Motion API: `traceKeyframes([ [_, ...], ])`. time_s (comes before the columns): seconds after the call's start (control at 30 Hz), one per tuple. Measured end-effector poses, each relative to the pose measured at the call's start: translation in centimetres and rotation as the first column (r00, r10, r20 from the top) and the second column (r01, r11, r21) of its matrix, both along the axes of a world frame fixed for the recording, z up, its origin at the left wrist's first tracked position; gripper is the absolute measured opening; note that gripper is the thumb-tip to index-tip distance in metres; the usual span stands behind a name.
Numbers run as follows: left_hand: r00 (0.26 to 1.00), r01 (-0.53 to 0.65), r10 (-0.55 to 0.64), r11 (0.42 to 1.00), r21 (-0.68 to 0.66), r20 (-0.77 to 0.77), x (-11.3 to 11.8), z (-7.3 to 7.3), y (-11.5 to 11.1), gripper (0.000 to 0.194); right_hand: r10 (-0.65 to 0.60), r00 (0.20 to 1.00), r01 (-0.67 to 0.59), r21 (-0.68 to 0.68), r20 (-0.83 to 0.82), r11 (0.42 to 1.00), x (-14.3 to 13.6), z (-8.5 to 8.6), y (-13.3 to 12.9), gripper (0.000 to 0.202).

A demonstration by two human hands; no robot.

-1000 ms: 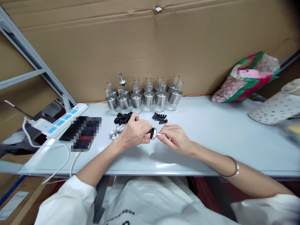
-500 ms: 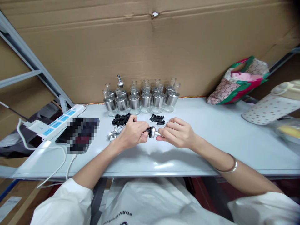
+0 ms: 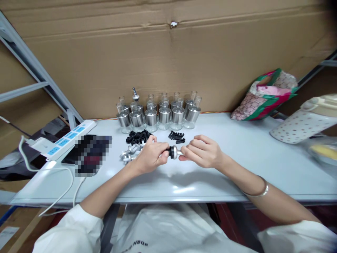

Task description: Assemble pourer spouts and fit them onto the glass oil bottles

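Observation:
Between my two hands is a bottle pourer (image 3: 174, 152) with a silver collar, a black ribbed stopper and a metal spout. My left hand (image 3: 153, 154) is closed around the black stopper end. The fingers of my right hand (image 3: 201, 151) grip the spout, most of which they hide. Beyond my left hand lie a heap of black rubber rings (image 3: 137, 136) and a few silver pourer tops (image 3: 129, 153). Small black tubes (image 3: 177, 135) lie in a group past the pourer. Glass bottles with steel sleeves (image 3: 164, 115) stand in rows behind; one carries a pourer (image 3: 135, 94).
A white power strip (image 3: 71, 137) and a dark, blurred-out phone (image 3: 92, 154) with a white cable are on the left of the table (image 3: 237, 168). A patterned bag (image 3: 263, 96) and a dotted flask (image 3: 300, 123) stand at right. Cardboard (image 3: 210, 56) closes the back.
Both hands stay on the pourer and have shifted very slightly. A bit more of the black stopper shows beside my left thumb. The view has tilted up a little.

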State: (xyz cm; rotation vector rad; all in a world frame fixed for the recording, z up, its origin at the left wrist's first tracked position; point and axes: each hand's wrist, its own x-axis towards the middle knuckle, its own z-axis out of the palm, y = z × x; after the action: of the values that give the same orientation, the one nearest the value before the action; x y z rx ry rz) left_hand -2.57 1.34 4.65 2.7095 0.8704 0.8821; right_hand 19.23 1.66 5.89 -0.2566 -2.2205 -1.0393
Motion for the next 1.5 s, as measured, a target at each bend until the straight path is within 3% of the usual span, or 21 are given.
traceKeyframes([
  [0.17,0.998,0.018,-0.01,0.992,-0.128,0.059,0.2,0.3,-0.6,0.041,0.057,0.997,-0.06,-0.068,-0.042,0.996,0.2,-0.3,0.2,0.031],
  [0.23,0.998,0.029,-0.021,0.993,-0.116,0.066,0.2,0.2,-0.8,0.046,0.081,0.993,-0.095,-0.181,-0.086,0.979,0.1,-0.8,0.3,0.036],
  [0.3,0.999,0.02,-0.019,0.999,-0.033,0.038,-0.1,-0.1,-0.7,0.05,0.082,0.984,-0.136,-0.377,-0.156,0.916,-0.2,-1.2,0.2,0.041],
  [0.33,1.0,0.004,-0.004,1.0,0.025,0.022,-0.3,-0.2,-0.6,0.052,0.066,0.979,-0.159,-0.523,-0.191,0.837,-0.4,-1.3,0.1,0.042],
  [0.37,1.0,-0.019,0.018,0.996,0.085,0.009,-0.5,-0.4,-0.5,0.052,0.037,0.974,-0.184,-0.69,-0.223,0.7,-0.6,-1.4,-0.2,0.045],
  [0.4,0.999,-0.039,0.038,0.989,0.143,0.007,-0.7,-0.5,-0.4,0.051,-0.001,0.968,-0.215,-0.839,-0.249,0.499,-0.9,-1.5,-0.5,0.047],
  [0.43,0.999,-0.052,0.05,0.978,0.201,0.017,-0.9,-0.6,-0.2,0.049,-0.044,0.961,-0.251,-0.933,-0.271,0.259,-1.1,-1.4,-0.8,0.048],
  [0.47,0.998,-0.056,0.05,0.966,0.252,0.03,-1.1,-0.6,-0.1,0.047,-0.086,0.952,-0.292,-0.956,-0.293,0.021,-1.4,-1.4,-1.0,0.05],
  [0.5,0.998,-0.051,0.04,0.953,0.298,0.044,-1.2,-0.7,0.0,0.044,-0.12,0.942,-0.331,-0.927,-0.314,-0.176,-1.6,-1.3,-1.3,0.051],
  [0.53,0.998,-0.041,0.024,0.94,0.34,0.053,-1.3,-0.7,0.1,0.041,-0.147,0.93,-0.367,-0.874,-0.337,-0.319,-1.7,-1.3,-1.5,0.051],
  [0.6,0.998,-0.022,-0.005,0.913,0.407,0.065,-1.4,-0.7,0.2,0.034,-0.182,0.907,-0.419,-0.77,-0.38,-0.482,-1.9,-1.2,-1.6,0.05],
  [0.67,0.997,-0.012,-0.023,0.889,0.458,0.072,-1.3,-0.7,0.3,0.028,-0.208,0.89,-0.448,-0.694,-0.405,-0.563,-1.8,-1.2,-1.4,0.048],
  [0.8,0.998,-0.025,-0.008,0.857,0.515,0.062,-1.2,-0.6,0.5,0.021,-0.256,0.873,-0.477,-0.616,-0.416,-0.627,-1.7,-1.2,-1.3,0.047],
  [0.93,0.999,-0.01,-0.012,0.868,0.497,0.04,-1.0,-0.8,0.5,0.02,-0.266,0.876,-0.466,-0.568,-0.401,-0.678,-1.9,-1.1,-1.6,0.048],
  [1.2,0.996,-0.078,0.045,0.876,0.475,0.08,-0.6,-0.9,0.2,0.024,-0.265,0.87,-0.478,-0.586,-0.415,-0.654,-2.3,-1.0,-2.2,0.048],
  [1.33,0.992,-0.103,0.064,0.898,0.429,0.105,-0.5,-0.9,0.0,0.025,-0.242,0.875,-0.479,-0.675,-0.42,-0.561,-2.4,-1.3,-2.3,0.05],
  [1.5,0.987,-0.131,0.106,0.963,0.237,0.119,-0.5,-1.1,-0.1,0.034,-0.221,0.892,-0.451,-0.816,-0.395,-0.362,-2.2,-1.6,-2.5,0.046],
])
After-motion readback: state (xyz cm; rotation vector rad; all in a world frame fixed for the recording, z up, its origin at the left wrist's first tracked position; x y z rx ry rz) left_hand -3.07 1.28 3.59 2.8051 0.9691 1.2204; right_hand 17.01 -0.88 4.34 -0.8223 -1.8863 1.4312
